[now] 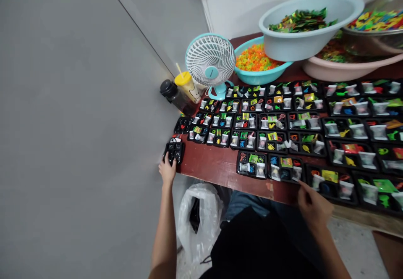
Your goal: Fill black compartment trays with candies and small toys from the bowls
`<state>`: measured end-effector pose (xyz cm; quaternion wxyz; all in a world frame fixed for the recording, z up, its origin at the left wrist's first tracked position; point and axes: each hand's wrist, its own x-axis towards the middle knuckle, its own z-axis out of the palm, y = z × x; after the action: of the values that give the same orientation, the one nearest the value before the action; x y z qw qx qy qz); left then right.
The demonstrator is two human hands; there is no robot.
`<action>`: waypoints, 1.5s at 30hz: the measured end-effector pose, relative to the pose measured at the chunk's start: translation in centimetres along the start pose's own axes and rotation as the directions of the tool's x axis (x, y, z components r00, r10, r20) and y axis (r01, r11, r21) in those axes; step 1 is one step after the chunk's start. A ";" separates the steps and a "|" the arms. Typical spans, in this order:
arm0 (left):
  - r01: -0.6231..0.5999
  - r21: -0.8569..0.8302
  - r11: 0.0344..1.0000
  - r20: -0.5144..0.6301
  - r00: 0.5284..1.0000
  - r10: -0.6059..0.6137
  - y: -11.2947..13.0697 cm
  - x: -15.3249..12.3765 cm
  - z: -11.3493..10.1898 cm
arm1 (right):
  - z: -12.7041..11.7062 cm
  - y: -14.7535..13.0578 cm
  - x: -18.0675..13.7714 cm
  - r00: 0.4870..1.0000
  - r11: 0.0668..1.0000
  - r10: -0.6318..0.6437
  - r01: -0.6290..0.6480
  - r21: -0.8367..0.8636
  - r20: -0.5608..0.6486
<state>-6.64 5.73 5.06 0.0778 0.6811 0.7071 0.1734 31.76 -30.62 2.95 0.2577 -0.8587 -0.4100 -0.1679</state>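
Note:
My left hand [168,169] grips the near edge of an empty black compartment tray [174,151] at the table's left corner; it looks like the top of a small stack. At the table's front edge, my right hand [315,206] has its fingers curled, with the index fingertip at the corner of a filled tray [286,174]. Whether those fingers pinch anything is hidden. That tray holds white packets, a colourful sachet and small blue pieces. Left of it lies another filled tray [252,169]. A tray with a few red pieces [183,125] sits behind the stack.
Rows of filled trays [272,121] cover the dark red table [204,159]. Behind them stand a fan [211,62], a yellow-lidded cup [185,83], a dark bottle [176,96], and basins [311,39] of sachets and small toys. A lined bin [208,224] stands below; a grey wall [78,123] is left.

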 end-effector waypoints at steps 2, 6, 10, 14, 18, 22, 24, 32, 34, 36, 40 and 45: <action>-0.023 -0.063 0.998 -0.025 0.999 0.022 -0.5 -0.2 0.1 | -0.3 0.2 -0.1 0.996 0.999 -0.007 0.011 0.046 -0.084; -0.061 -0.325 0.944 -0.147 0.989 0.013 -0.2 -1.3 -1.4 | -1.1 -0.2 -0.6 0.970 0.985 -0.001 0.043 0.166 -0.245; -0.121 -0.722 0.682 -0.011 0.986 0.164 5.3 -6.9 -3.8 | -1.5 -5.5 -0.8 0.999 0.810 0.020 0.003 0.586 -0.032; -0.183 -0.815 0.550 0.299 0.680 0.669 13.3 -15.1 -5.5 | -1.2 -13.0 -0.8 0.870 0.162 -0.070 -0.474 0.866 0.489; -0.326 -0.765 0.555 0.375 0.475 0.796 16.7 -18.5 -6.5 | -0.7 -15.5 -1.3 0.677 -0.238 -0.097 -0.728 0.643 0.730; -0.476 -0.696 0.538 0.394 0.372 0.840 16.4 -17.4 -7.0 | -0.1 -14.9 -2.5 0.657 -0.266 -0.055 -0.736 0.623 0.752; -0.469 -0.708 0.528 0.416 0.327 0.848 16.0 -16.8 -7.2 | 0.2 -14.7 -3.1 0.683 -0.208 -0.033 -0.719 0.663 0.730; -0.429 -0.671 0.605 0.272 0.617 0.738 11.7 -11.6 -3.5 | -0.5 -13.8 -3.1 0.727 0.028 0.101 -0.684 0.729 0.679; -0.532 -0.514 0.673 0.277 0.639 0.718 10.3 -9.9 -1.6 | -0.9 -13.7 -3.1 0.755 0.077 0.134 -0.654 0.752 0.642; -0.636 -0.339 0.693 0.276 0.637 0.720 9.5 -9.0 -0.1 | -1.1 -13.7 -3.1 0.779 0.123 0.130 -0.626 0.770 0.613; -0.722 -0.178 0.668 0.228 0.630 0.742 10.0 -9.3 1.6 | -1.1 -13.6 -2.9 0.816 0.188 0.018 -0.570 0.800 0.578; -0.699 -0.296 0.651 0.249 0.601 0.759 12.3 -9.8 3.1 | -1.3 -13.3 -2.2 0.853 0.246 -0.073 -0.487 0.838 0.517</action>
<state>6.52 -3.41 5.27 0.1817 0.9206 0.3227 0.1243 19.85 -25.64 6.93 0.6354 -0.5885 -0.3521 0.3550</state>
